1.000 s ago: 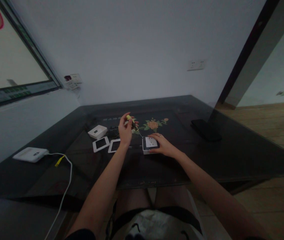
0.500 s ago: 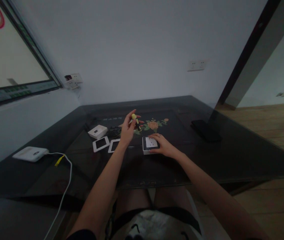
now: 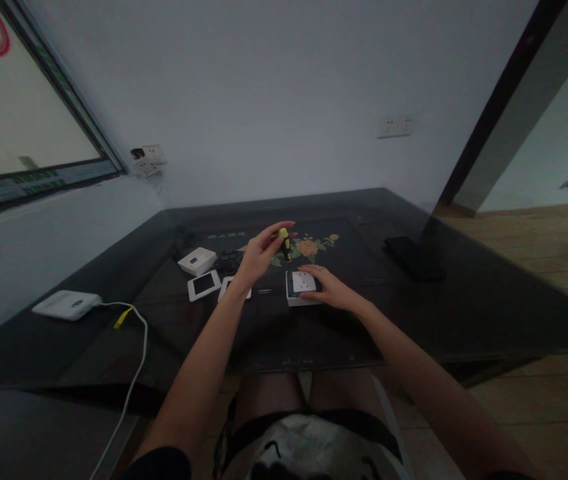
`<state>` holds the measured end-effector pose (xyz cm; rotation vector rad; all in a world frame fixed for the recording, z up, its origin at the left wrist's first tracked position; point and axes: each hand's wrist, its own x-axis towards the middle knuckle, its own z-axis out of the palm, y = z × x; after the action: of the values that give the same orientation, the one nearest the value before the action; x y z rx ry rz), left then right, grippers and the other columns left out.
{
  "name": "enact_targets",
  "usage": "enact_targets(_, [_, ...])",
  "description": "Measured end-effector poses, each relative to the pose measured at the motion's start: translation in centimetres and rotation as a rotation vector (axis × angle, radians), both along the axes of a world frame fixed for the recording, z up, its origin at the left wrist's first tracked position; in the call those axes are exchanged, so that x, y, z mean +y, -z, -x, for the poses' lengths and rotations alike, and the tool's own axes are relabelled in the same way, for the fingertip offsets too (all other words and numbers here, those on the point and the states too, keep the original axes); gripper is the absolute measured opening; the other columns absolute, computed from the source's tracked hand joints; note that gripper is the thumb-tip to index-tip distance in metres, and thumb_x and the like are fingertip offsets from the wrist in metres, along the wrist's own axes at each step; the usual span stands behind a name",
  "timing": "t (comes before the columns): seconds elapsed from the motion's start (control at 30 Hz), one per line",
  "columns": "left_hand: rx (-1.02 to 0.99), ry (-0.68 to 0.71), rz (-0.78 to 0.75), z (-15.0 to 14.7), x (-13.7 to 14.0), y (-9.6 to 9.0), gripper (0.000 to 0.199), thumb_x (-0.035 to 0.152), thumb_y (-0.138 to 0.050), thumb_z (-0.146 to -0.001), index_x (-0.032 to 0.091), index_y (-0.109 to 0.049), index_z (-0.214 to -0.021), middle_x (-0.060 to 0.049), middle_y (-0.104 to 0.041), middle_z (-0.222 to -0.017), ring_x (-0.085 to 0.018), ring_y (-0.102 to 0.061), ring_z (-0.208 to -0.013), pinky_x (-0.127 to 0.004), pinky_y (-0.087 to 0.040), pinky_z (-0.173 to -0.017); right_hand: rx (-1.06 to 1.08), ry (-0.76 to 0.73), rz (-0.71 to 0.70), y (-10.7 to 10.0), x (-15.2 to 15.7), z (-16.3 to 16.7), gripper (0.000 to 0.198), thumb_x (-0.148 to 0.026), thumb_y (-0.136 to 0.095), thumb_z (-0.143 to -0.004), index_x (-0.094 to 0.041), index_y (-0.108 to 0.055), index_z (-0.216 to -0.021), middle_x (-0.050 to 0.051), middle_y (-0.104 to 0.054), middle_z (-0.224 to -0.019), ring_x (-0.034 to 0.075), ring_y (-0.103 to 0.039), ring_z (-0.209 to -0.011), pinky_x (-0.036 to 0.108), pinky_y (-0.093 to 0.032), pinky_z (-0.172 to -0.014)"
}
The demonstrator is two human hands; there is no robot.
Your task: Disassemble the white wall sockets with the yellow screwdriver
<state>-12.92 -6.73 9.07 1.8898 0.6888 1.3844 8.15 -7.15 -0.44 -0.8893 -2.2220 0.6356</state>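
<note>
In my left hand point(image 3: 263, 252) is a screwdriver point(image 3: 285, 245) with a yellow and black handle, held nearly upright above the table. Its shaft and tip are too dim to make out. My right hand point(image 3: 328, 288) grips the right side of a white wall socket point(image 3: 303, 282), which sits in a white box on the dark table. The screwdriver is above and slightly left of the socket, apart from it. Beside my left forearm lie two white frames point(image 3: 204, 285), one partly covered by the arm.
Further left are an open white box point(image 3: 197, 261) and a dark bundle point(image 3: 229, 261). A white power bank-like device point(image 3: 67, 305) with a white cable point(image 3: 140, 360) lies at the table's left. To the right rests a flat black object point(image 3: 413, 259). Wall sockets point(image 3: 395, 126) are behind.
My left hand has moved right, bringing the screwdriver closer to the socket and more upright. My right hand stays on the socket.
</note>
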Motion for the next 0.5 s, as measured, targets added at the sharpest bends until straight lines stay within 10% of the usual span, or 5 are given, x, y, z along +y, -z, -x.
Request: enact_targets(0.5, [0.06, -0.428, -0.171, -3.4, 0.1, 0.3, 0.02, 0.027, -0.071, -0.075, 0.021, -0.061, -0.092, -0.003, -0.056, -0.093, -0.015, -0.055, -0.083, -0.021, -0.047, -0.061, -0.015, 0.027, -0.031, 0.0, 0.1, 0.3, 0.062, -0.038, -0.072, -0.075, -0.018, -0.052, -0.13, 0.015, -0.054, -0.131, 0.029, -0.045, -0.125, 0.049, -0.035, -0.106])
